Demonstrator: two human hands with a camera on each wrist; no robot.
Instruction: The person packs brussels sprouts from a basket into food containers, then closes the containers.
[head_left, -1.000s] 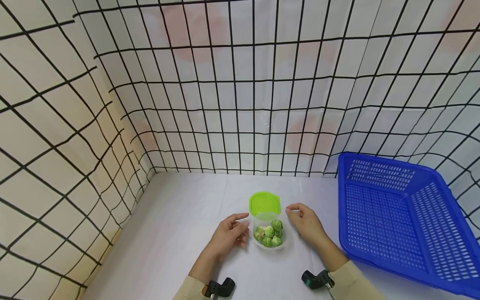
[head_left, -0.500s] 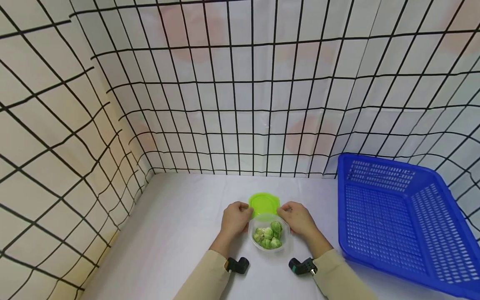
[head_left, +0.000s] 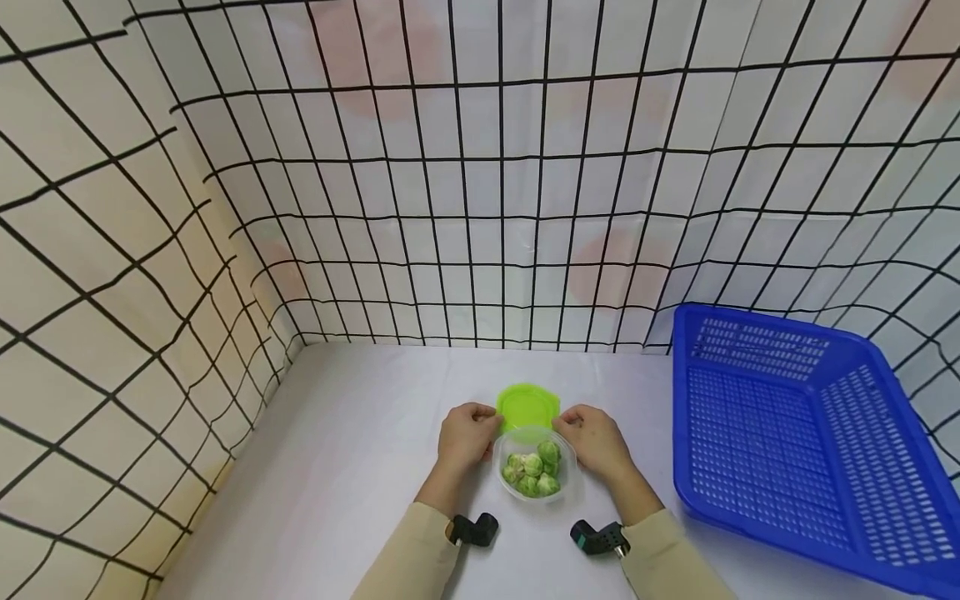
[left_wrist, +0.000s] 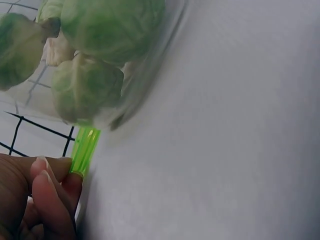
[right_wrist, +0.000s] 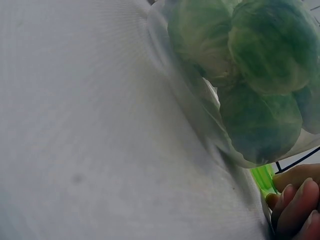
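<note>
A clear plastic container (head_left: 561, 487) holds several Brussels sprouts (head_left: 533, 468), and a bright green lid (head_left: 528, 407) lies just beyond its far rim. My left hand (head_left: 467, 437) pinches the lid's left edge between thumb and fingers; the left wrist view has that green edge (left_wrist: 85, 150) between the fingertips. On the other side, my right hand (head_left: 594, 437) pinches the lid's right edge, also visible in the right wrist view as a green strip (right_wrist: 264, 179). Sprouts show through the container's wall in both wrist views.
A large blue plastic basket (head_left: 682, 417) stands on the right of the white-covered table (head_left: 360, 467). Black wire mesh (head_left: 501, 208) rises along the back and left side. Each wrist wears a small black camera mount (head_left: 476, 530).
My left hand has come forward and taken hold of the lid's left edge. The right hand has moved inward onto its right edge. Over the last half second both hands stay nearly still.
</note>
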